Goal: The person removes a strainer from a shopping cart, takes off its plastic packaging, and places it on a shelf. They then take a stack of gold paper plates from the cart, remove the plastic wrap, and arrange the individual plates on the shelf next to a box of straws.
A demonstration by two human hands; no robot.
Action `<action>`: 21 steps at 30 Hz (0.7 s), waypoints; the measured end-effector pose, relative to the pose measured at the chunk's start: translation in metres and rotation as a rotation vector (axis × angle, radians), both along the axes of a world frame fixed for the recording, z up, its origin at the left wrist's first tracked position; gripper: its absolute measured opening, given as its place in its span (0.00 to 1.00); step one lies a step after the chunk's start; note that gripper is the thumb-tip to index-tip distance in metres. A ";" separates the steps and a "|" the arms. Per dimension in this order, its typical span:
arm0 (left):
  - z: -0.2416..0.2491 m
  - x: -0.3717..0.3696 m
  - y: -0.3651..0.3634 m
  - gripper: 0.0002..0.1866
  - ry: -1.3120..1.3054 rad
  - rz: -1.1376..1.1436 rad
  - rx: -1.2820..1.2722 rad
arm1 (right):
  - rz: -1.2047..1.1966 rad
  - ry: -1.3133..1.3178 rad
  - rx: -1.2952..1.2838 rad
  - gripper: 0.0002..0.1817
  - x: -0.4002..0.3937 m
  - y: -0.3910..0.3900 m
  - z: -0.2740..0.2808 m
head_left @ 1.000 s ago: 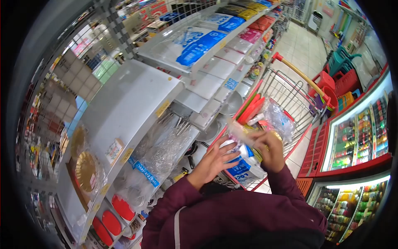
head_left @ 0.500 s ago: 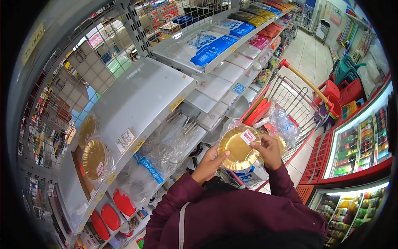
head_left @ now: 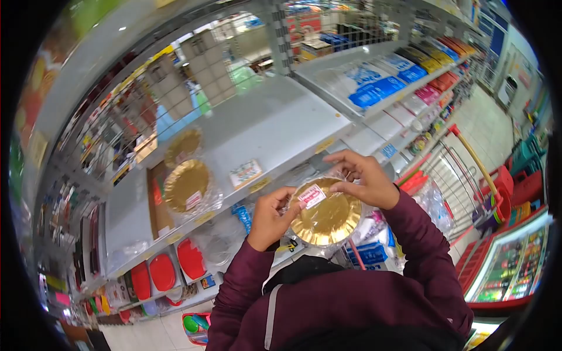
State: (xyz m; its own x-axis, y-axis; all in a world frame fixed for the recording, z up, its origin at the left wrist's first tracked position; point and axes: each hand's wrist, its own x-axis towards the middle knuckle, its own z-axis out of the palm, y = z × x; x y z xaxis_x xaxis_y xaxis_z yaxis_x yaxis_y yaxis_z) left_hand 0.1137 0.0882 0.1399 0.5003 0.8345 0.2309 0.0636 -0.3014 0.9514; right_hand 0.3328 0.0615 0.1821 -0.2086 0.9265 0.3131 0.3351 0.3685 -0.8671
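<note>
A round pack of gold paper plates (head_left: pixel 329 221) with fluted rims, in clear wrap, is held in front of my chest. A white and red label (head_left: pixel 312 196) is stuck near its upper edge. My left hand (head_left: pixel 273 215) is closed on the pack's left edge, its thumb against the label. At the upper right edge, my right hand (head_left: pixel 370 180) pinches the pack with the thumb on its face; the index finger is stretched out and the other fingertips are partly hidden. Another wrapped gold plate pack (head_left: pixel 187 186) leans on the shelf to the left, with a further gold pack (head_left: pixel 184 147) behind it.
A grey shelf (head_left: pixel 263 126) runs along the left and bears a small printed card (head_left: pixel 246 173). Red oval items (head_left: pixel 163 271) hang below it. To the right stands a shopping cart (head_left: pixel 442 175) holding goods, with a drinks fridge (head_left: pixel 512 263) beyond.
My view has swung left toward the shelf. The plate pack has turned slightly, with its label now nearer my left thumb. My right hand has shifted to the upper edge, its index finger lifted.
</note>
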 end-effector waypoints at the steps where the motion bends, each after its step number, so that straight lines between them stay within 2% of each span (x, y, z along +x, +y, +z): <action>1: 0.004 -0.011 0.001 0.10 -0.047 0.075 0.025 | 0.032 -0.003 0.012 0.27 -0.007 0.004 0.006; 3: 0.016 -0.029 -0.003 0.09 -0.128 0.195 -0.019 | 0.026 -0.012 0.070 0.33 -0.020 0.006 0.018; 5: 0.029 -0.046 -0.006 0.09 -0.282 0.331 0.023 | 0.127 0.089 0.007 0.34 -0.035 0.011 0.015; 7: 0.032 -0.064 -0.006 0.11 -0.299 0.379 0.065 | 0.316 0.315 -0.276 0.30 -0.053 0.014 0.013; 8: 0.035 -0.069 -0.008 0.12 -0.327 0.400 0.077 | 0.299 0.386 -0.347 0.22 -0.065 0.016 0.013; 9: 0.038 -0.075 -0.010 0.14 -0.354 0.418 0.087 | 0.323 0.378 -0.344 0.22 -0.073 0.021 0.012; 10: 0.043 -0.082 -0.011 0.17 -0.373 0.432 0.100 | 0.299 0.350 -0.308 0.18 -0.080 0.028 0.011; 12: 0.051 -0.100 -0.010 0.18 -0.330 0.500 0.123 | 0.253 0.335 -0.246 0.08 -0.095 0.038 0.016; 15: 0.078 -0.127 -0.003 0.18 -0.305 0.553 0.118 | 0.316 0.219 -0.199 0.07 -0.112 0.059 0.031; 17: 0.100 -0.151 0.010 0.14 -0.169 0.473 0.071 | 0.316 0.157 -0.123 0.08 -0.128 0.079 0.052; 19: 0.124 -0.172 0.035 0.12 -0.088 0.544 0.093 | 0.326 0.095 -0.050 0.09 -0.144 0.107 0.079; 21: 0.143 -0.194 0.066 0.15 -0.138 0.548 0.079 | 0.307 0.063 0.018 0.10 -0.163 0.137 0.108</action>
